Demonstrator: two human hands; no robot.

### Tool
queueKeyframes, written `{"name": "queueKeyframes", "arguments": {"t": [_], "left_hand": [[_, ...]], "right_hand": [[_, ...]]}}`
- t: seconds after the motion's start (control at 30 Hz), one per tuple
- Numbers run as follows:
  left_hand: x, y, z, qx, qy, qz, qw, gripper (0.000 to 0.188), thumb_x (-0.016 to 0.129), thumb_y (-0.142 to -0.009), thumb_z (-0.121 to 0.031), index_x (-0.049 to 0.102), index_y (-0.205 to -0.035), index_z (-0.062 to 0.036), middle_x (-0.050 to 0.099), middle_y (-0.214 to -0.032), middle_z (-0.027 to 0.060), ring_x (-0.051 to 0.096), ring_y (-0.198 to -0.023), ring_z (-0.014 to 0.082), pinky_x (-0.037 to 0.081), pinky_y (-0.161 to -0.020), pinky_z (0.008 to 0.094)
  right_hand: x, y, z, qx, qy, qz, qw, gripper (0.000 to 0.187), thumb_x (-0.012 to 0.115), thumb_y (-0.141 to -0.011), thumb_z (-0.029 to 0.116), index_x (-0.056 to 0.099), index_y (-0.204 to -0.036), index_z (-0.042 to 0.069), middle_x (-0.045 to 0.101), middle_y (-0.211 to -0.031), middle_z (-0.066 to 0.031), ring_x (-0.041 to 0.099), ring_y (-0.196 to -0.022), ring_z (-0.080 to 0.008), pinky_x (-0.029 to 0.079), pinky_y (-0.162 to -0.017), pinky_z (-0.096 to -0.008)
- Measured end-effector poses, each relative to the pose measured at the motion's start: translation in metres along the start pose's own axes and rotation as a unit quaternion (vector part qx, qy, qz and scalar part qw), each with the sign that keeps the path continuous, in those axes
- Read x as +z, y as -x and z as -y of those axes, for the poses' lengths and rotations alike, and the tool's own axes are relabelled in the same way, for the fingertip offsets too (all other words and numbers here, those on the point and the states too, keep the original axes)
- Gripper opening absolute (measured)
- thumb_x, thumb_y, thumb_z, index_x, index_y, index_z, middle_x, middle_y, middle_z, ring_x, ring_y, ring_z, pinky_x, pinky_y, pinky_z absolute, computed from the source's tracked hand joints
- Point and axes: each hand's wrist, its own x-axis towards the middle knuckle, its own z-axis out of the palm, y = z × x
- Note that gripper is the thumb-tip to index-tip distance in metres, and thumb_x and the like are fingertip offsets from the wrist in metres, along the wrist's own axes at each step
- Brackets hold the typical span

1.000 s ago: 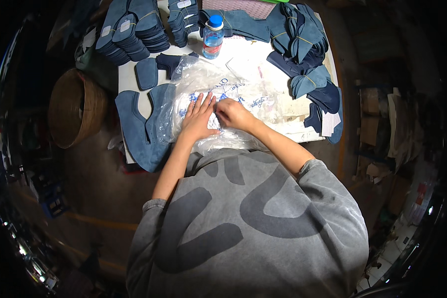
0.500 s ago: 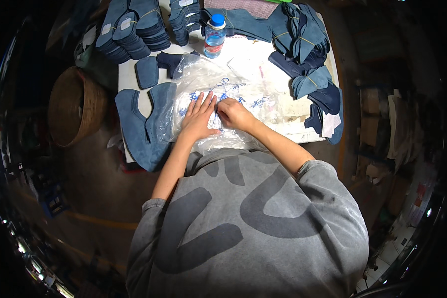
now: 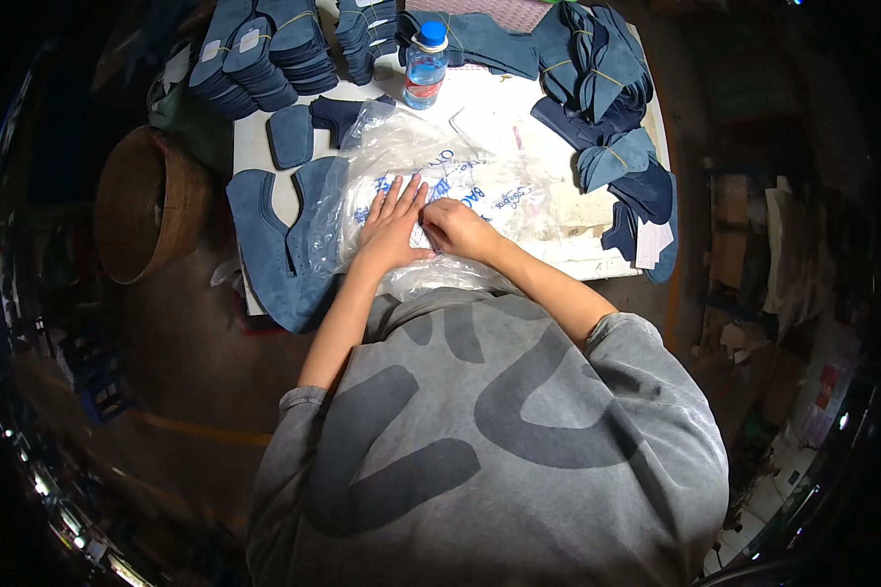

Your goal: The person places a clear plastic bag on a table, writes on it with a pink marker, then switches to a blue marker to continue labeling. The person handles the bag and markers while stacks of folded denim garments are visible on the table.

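A clear plastic bag (image 3: pixel 499 186) with blue handwriting lies crumpled on the white table in front of me. My left hand (image 3: pixel 392 230) rests flat on it, fingers spread. Just right of that hand, my right hand (image 3: pixel 457 230) is closed with its fingers curled down against the plastic; whatever sits between its fingertips is hidden. A blue leather piece with a deep notch (image 3: pixel 269 264) lies left of the bag, and a small rounded piece (image 3: pixel 291 137) is behind it.
Blue-capped bottle (image 3: pixel 426 68) stands behind the bag. Stacks of blue leather pieces (image 3: pixel 303 49) line the back left; banded bundles (image 3: pixel 612 68) fill the right side of the white table (image 3: pixel 592 249). A wicker basket (image 3: pixel 147 210) stands left, off the table.
My right hand has shifted very slightly left and the plastic near it has moved, showing more of the blue writing. My left hand stays pressed on the bag.
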Motion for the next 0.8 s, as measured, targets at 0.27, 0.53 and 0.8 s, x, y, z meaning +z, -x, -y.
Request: {"name": "queueKeyframes", "arguments": {"t": [0.27, 0.53, 0.8], "left_hand": [[0.001, 0.003, -0.001, -0.004, -0.002, -0.018, 1.0, 0.136, 0.094, -0.071, -0.054, 0.016, -0.175, -0.0166, 0.009, -0.183, 0.0036, 0.004, -0.169, 0.0295, 0.01, -0.136, 0.0491], [0.0, 0.014, -0.009, -0.005, -0.019, -0.019, 1.0, 0.133, 0.092, -0.073, -0.054, 0.017, -0.174, -0.0139, 0.011, -0.183, 0.0064, 0.008, -0.168, 0.0308, 0.014, -0.135, 0.0499], [-0.029, 0.008, -0.037, -0.045, -0.034, -0.031, 0.998, 0.093, 0.094, -0.075, -0.04, 0.056, -0.155, -0.013, 0.043, -0.17, 0.0094, 0.038, -0.156, 0.0308, 0.031, -0.126, 0.0494]], "right_hand": [[-0.02, 0.023, -0.006, 0.059, 0.005, -0.015, 0.998, 0.01, 0.071, -0.094, 0.005, 0.063, -0.096, 0.0, 0.066, -0.091, -0.0183, 0.066, -0.087, -0.0398, 0.054, -0.078, -0.0466], [-0.026, 0.044, -0.008, 0.238, -0.096, -0.1, 0.961, 0.01, 0.069, -0.102, 0.011, 0.065, -0.098, 0.003, 0.069, -0.088, -0.0148, 0.066, -0.078, -0.0294, 0.053, -0.072, -0.0394], [-0.026, 0.038, -0.003, 0.317, -0.19, -0.061, 0.927, 0.012, 0.071, -0.102, 0.015, 0.07, -0.105, 0.004, 0.069, -0.082, -0.007, 0.06, -0.072, -0.0151, 0.05, -0.067, -0.0338]]}}
